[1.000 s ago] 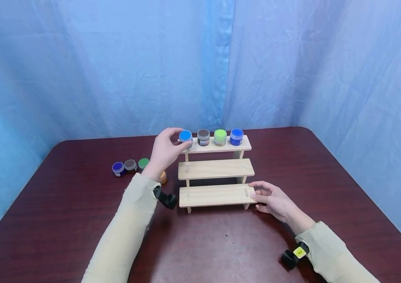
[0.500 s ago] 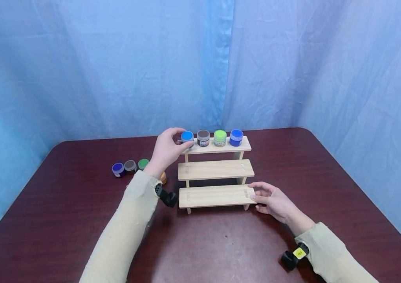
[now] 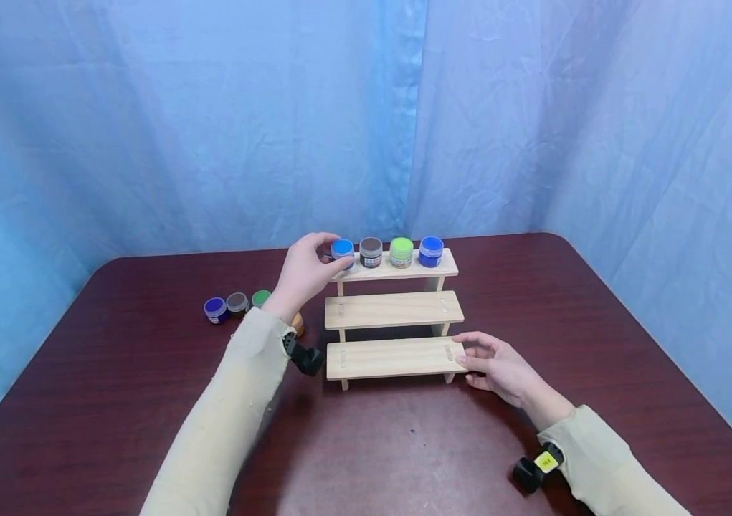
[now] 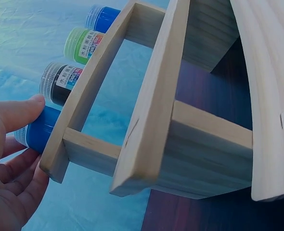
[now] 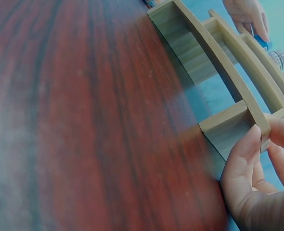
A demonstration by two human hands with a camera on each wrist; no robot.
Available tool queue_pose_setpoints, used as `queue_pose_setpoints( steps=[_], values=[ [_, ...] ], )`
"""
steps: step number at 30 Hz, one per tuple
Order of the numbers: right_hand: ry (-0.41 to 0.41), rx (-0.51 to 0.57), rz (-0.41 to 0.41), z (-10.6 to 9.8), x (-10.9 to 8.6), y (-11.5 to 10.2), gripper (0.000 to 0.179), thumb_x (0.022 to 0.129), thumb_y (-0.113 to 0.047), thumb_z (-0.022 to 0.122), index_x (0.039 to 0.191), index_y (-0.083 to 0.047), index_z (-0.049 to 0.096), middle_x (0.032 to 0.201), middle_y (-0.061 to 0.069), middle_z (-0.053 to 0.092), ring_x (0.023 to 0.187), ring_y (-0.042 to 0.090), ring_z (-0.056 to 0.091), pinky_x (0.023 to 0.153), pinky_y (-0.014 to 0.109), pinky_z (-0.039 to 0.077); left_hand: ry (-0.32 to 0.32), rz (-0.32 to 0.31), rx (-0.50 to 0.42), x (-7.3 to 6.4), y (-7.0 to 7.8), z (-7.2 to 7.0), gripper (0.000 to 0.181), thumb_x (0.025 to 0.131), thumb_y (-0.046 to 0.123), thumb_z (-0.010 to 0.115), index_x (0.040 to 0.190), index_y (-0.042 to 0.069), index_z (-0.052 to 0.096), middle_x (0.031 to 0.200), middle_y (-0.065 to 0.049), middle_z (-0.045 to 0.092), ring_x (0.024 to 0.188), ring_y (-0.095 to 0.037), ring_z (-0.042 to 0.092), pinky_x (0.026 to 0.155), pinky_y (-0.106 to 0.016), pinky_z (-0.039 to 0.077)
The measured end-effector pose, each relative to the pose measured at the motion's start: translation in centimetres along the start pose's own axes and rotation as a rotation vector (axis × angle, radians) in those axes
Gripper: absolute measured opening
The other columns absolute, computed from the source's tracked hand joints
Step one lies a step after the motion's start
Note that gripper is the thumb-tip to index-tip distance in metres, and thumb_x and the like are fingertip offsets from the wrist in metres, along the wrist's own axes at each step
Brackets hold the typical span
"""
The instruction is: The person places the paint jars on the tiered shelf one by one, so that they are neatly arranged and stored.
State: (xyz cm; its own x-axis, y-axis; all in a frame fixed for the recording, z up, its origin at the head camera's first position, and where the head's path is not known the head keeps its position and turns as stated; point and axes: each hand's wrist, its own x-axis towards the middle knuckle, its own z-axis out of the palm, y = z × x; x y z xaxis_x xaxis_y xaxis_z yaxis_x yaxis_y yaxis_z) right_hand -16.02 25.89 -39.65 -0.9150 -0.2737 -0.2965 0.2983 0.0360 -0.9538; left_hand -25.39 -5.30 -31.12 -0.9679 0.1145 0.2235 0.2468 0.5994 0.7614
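Note:
A three-step wooden display stand (image 3: pixel 394 311) stands on the dark table. At the left end of its top step, my left hand (image 3: pixel 304 271) pinches a blue paint jar (image 3: pixel 343 249) between thumb and fingers. In the left wrist view the blue jar (image 4: pixel 40 129) sits right at the end of the top board. Beside it on that step are a black paint jar (image 3: pixel 371 252), a light green one (image 3: pixel 401 253) and a dark blue one (image 3: pixel 431 252). My right hand (image 3: pixel 497 367) grips the right end of the bottom step, thumb and fingers around the board (image 5: pixel 250 108).
Left of the stand, a purple paint jar (image 3: pixel 215 309), a dark brown one (image 3: pixel 237 304) and a green one (image 3: pixel 260 298) stand on the table (image 3: pixel 114 373). An orange jar (image 3: pixel 298 325) is partly hidden by the left wrist. Blue curtains (image 3: pixel 262 122) hang behind the table.
The blue jar in my left hand has shifted slightly right and down onto the top step's left end. My right hand has stayed on the bottom step.

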Motion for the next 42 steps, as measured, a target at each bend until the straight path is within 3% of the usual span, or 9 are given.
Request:
queue_pose_setpoints(
  steps=[8, 19, 25, 42],
  values=[
    [0.008, -0.008, 0.001, 0.1, 0.0, -0.1, 0.027, 0.091, -0.001, 0.057, 0.111, -0.019, 0.057, 0.087, -0.004, 0.061, 0.073, 0.008, 0.057, 0.06, 0.02, 0.051, -0.018, -0.006, 0.019, 0.1, 0.0, -0.1, 0.051, 0.086, 0.028, 0.071, 0.13, 0.007, 0.055, 0.121, -0.012, 0.058, 0.097, -0.024, 0.06, 0.084, -0.036, 0.054],
    [-0.001, -0.003, 0.0, 0.0, -0.2, -0.2, 0.026, 0.091, -0.002, 0.057, 0.111, -0.019, 0.057, 0.087, -0.004, 0.061, 0.072, 0.008, 0.058, 0.06, 0.019, 0.051, -0.016, 0.034, 0.022, -0.4, 0.0, -0.8, 0.051, 0.086, 0.026, 0.07, 0.131, 0.007, 0.054, 0.124, -0.011, 0.057, 0.106, -0.026, 0.06, 0.09, -0.037, 0.053],
    [0.003, -0.007, 0.0, -0.1, -0.1, -0.2, 0.026, 0.091, -0.002, 0.058, 0.112, -0.018, 0.057, 0.087, -0.004, 0.061, 0.074, 0.008, 0.057, 0.061, 0.021, 0.052, -0.007, 0.071, 0.051, -1.2, 0.2, -2.0, 0.047, 0.087, 0.024, 0.069, 0.128, 0.008, 0.056, 0.121, -0.012, 0.057, 0.105, -0.025, 0.06, 0.09, -0.038, 0.053],
    [0.004, 0.003, 0.008, -0.3, 0.2, -0.4, 0.027, 0.091, -0.001, 0.057, 0.106, -0.023, 0.058, 0.086, -0.004, 0.061, 0.072, 0.006, 0.058, 0.061, 0.019, 0.051, 0.047, 0.145, 0.121, -4.6, -1.5, -5.3, 0.045, 0.085, 0.021, 0.071, 0.125, 0.005, 0.057, 0.116, -0.013, 0.059, 0.105, -0.028, 0.059, 0.093, -0.044, 0.051]
  ],
)
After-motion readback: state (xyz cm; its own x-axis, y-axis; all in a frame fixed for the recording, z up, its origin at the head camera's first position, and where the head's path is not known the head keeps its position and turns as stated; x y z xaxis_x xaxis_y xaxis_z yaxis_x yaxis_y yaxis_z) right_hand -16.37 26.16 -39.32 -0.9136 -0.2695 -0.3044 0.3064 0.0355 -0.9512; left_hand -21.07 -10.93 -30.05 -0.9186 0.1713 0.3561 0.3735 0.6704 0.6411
